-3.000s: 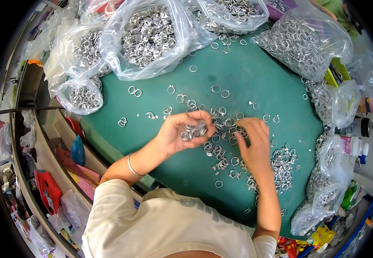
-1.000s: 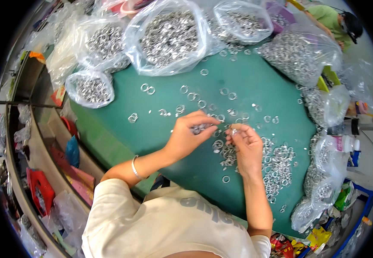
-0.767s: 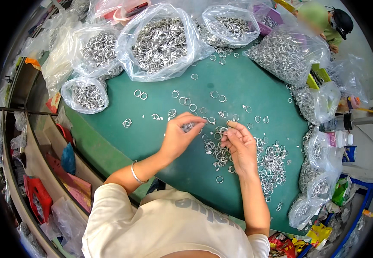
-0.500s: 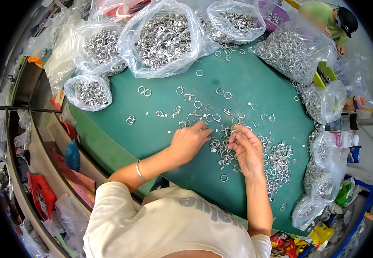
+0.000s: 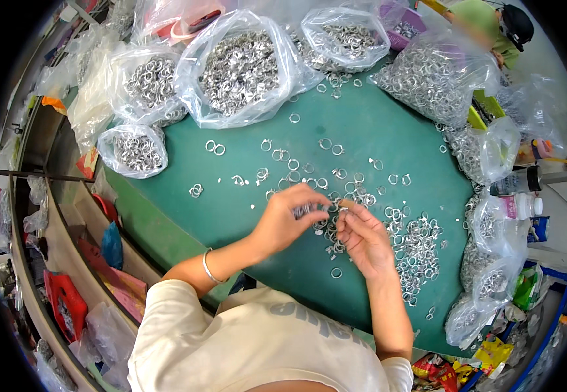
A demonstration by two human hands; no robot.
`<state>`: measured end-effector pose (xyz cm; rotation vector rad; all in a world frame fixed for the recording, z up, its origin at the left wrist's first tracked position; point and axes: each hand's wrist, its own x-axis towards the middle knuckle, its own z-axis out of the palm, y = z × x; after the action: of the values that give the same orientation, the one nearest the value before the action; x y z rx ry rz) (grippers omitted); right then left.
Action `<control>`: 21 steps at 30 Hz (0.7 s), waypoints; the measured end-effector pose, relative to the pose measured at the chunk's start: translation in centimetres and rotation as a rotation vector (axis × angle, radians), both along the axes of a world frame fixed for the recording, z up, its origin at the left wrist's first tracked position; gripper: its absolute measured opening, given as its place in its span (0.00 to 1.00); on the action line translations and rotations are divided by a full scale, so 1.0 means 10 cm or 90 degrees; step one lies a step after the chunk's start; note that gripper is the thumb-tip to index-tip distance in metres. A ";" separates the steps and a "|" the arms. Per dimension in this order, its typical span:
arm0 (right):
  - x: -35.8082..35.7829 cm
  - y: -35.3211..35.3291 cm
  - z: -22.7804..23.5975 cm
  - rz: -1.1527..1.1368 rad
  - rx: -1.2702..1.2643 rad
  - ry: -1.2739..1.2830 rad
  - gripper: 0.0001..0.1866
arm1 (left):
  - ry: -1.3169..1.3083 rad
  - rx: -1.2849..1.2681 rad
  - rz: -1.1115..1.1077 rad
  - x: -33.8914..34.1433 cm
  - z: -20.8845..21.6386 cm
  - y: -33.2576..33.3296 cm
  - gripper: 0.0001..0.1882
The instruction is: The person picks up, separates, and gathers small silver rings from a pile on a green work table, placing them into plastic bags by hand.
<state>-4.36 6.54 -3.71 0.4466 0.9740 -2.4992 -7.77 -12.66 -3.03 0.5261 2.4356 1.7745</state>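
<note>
Over the middle of the green tabletop [image 5: 231,215] my two hands are close together. My left hand [image 5: 283,219] is curled, and several silver rings [image 5: 304,210] show inside the bend of its fingers. A pinch of thumb and forefinger closes my right hand [image 5: 368,245] on a small silver ring [image 5: 343,211], partly hidden by the fingertips. Beneath and between the hands lie loose rings, with a denser pile of rings [image 5: 417,251] to the right of my right hand. Single rings and small white bits are scattered beyond my left hand.
Open clear bags full of rings [image 5: 241,72] line the far edge, with a smaller bag [image 5: 136,150] at left. More filled bags [image 5: 427,78] run down the right side, beside a bottle [image 5: 521,206]. A shelf with a red tray [image 5: 68,304] stands left. Another person [image 5: 486,29] is at far right.
My left hand has lifted slightly and moved right toward my right hand, its fingers now curled around rings. My right hand has shifted a little left and down. The whole view has moved slightly.
</note>
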 end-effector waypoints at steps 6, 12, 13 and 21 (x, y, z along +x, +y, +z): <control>0.02 0.04 0.10 -0.010 -0.069 -0.001 0.13 | 0.027 -0.021 -0.031 0.05 0.12 0.32 0.12; -0.07 0.20 0.20 0.018 -0.031 -0.015 0.09 | 0.015 -0.012 -0.102 -0.07 0.28 0.47 0.12; -0.08 0.25 0.23 0.017 -0.032 -0.021 0.08 | 0.014 0.005 -0.103 -0.10 0.30 0.49 0.12; -0.91 0.72 1.28 -0.283 0.429 0.349 0.09 | -0.416 0.415 0.086 -0.19 0.22 0.30 0.08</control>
<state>-13.50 13.72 9.11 0.1662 2.1651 -2.6735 -9.65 -9.64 -0.78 -0.1911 1.4747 2.3102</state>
